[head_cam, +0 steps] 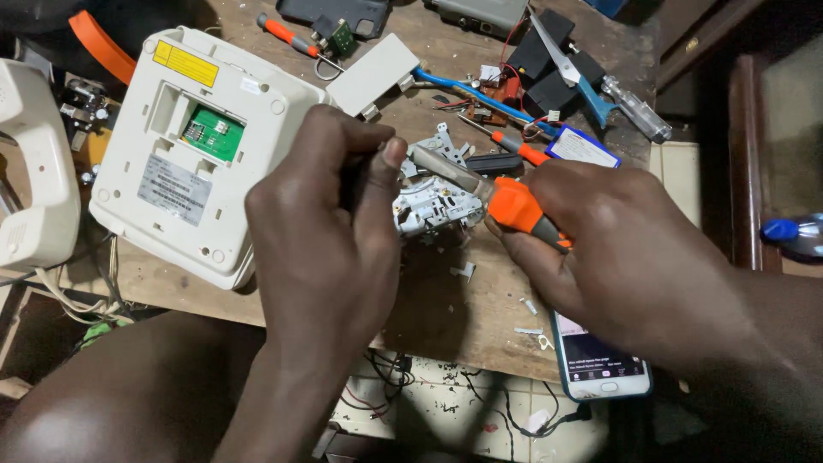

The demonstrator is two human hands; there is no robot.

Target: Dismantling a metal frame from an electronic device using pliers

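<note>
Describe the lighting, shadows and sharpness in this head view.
Head view: light falls evenly on the bench, with mild glare on the white casing; the left hand casts a shadow on the wood beneath it; the right hand and screwdriver look sharp; the lower corners are dark.

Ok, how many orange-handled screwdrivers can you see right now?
3: one in the right hand, screwdriver; one above it by the blue-edged card; one at the top. Clutter may hide more.

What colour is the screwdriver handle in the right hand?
Orange with black bands: the handle in the right hand, head view.
</note>
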